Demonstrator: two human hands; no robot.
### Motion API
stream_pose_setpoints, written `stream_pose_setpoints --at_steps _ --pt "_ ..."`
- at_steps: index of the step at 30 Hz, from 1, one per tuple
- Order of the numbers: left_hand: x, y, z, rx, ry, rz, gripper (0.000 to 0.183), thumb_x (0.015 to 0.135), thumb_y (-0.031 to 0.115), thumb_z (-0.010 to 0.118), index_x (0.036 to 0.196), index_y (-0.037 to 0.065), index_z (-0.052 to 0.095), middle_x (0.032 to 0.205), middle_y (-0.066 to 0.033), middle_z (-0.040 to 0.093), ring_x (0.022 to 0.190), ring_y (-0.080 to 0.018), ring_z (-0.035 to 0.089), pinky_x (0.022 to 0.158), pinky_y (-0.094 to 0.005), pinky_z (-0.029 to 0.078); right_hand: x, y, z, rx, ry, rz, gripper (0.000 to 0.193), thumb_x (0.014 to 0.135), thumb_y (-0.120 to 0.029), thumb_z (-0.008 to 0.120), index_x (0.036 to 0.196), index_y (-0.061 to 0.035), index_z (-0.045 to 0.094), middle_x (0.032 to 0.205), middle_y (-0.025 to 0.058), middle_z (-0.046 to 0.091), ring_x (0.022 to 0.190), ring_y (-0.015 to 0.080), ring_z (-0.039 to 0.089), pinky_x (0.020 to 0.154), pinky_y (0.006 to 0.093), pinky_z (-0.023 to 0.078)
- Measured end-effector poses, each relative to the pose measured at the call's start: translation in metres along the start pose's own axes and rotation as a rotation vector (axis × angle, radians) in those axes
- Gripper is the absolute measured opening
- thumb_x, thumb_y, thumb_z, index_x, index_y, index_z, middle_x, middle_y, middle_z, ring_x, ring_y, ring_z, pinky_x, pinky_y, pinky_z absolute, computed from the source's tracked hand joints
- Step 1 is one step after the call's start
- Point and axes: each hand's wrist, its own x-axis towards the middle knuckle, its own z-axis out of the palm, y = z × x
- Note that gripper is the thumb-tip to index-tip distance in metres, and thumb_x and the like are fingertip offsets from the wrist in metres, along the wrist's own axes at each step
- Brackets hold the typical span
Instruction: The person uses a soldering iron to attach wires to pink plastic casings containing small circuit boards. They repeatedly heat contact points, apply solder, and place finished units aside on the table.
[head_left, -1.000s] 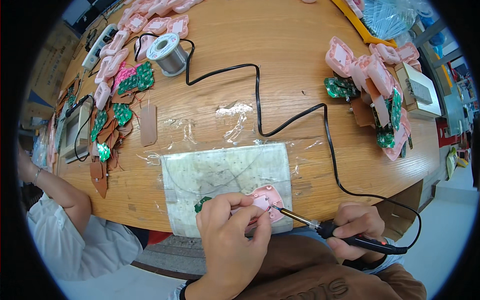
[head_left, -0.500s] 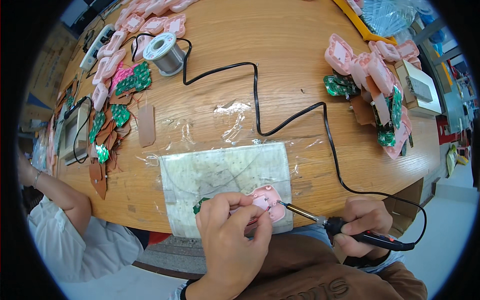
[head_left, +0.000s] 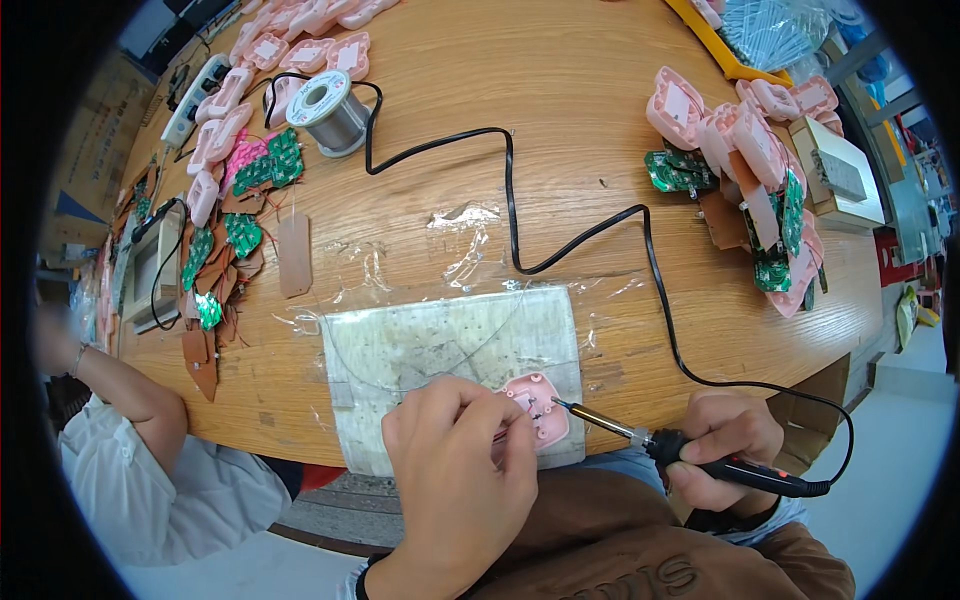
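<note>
A soldering iron (head_left: 740, 474) with a black handle is gripped in my right hand (head_left: 722, 440). Its metal tip points left, over or against the inside of a pink plastic shell (head_left: 550, 422); actual contact is unclear. My left hand (head_left: 462, 470) is closed at the shell's left side, thumb and fingers pinched together. Whatever lies between those fingertips is hidden, though a bit of red shows beside them. Under the shell lies a pale, stained mat (head_left: 430, 335). A thin wire (head_left: 345, 355) curves over the mat towards my left hand.
A solder spool (head_left: 340, 120) stands at the back left. The iron's black cord (head_left: 510, 190) zigzags across the table. Green circuit boards (head_left: 270, 165) and brown pieces lie left; pink shells (head_left: 680, 105) and boards are heaped right. A co-worker's arm (head_left: 135, 385) reaches in at left.
My left hand has turned slightly and shifted a little left, covering the green board piece that showed beside it. The iron's tip has moved very slightly left.
</note>
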Motion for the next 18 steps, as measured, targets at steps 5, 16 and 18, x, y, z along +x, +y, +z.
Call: stream_pose_setpoints --at_steps 5,16,18 --pt "0.009 0.002 -0.001 0.066 -0.018 0.056 0.013 0.067 0.004 0.071 0.068 0.009 0.059 0.081 -0.0035 0.051 0.080 -0.0246 0.051 0.077 -0.0392 0.033 0.003 0.001 0.003 -0.006 -0.009 -0.003 0.026 0.067 0.000 0.076 0.085 -0.0047 0.058 0.059 0.0077 0.053 0.045 0.0193 0.050 0.041 0.0293 0.034" --pt "0.016 0.006 -0.005 0.052 -0.083 0.009 0.012 0.066 0.004 0.071 0.064 0.007 0.060 0.078 -0.0057 0.050 0.078 -0.0255 0.052 0.076 -0.0390 0.034 0.009 0.004 0.007 0.054 -0.061 0.013 0.023 0.068 0.001 0.075 0.083 -0.0051 0.059 0.060 0.0076 0.054 0.047 0.0204 0.051 0.041 0.0300 0.035" --pt "0.017 0.006 -0.005 0.051 -0.087 0.003 0.012 0.065 0.004 0.071 0.063 0.008 0.060 0.077 -0.0057 0.050 0.078 -0.0255 0.052 0.075 -0.0391 0.035 0.011 0.007 0.008 0.011 -0.080 -0.028 0.025 0.070 -0.003 0.074 0.086 -0.0058 0.055 0.057 0.0070 0.051 0.043 0.0177 0.046 0.039 0.0301 0.031"
